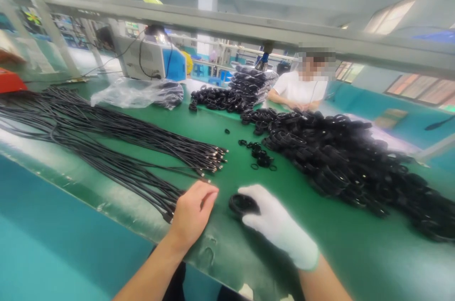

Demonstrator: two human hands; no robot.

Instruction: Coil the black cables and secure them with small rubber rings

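Note:
My left hand [194, 213] is bare, its fingers bent together at the ends of a bundle of black cables [142, 177]; whatever may be between its fingertips is too small to make out. On my right hand [272, 220] is a white glove, and its thumb and fingers grip a black coiled cable [243, 204] just above the green table. A second bundle of black cables [142, 128] with metal-tipped connectors lies beyond my left hand. Small black rings [262, 156] are scattered past my right hand.
A large heap of black coils [330, 154] spreads over the right of the green table [213, 125]. Farther back are a clear plastic bag [124, 94], stacked coils [249, 84] and a grey-blue machine [152, 57]. A person in white [300, 87] sits across. A metal beam [227, 19] runs overhead.

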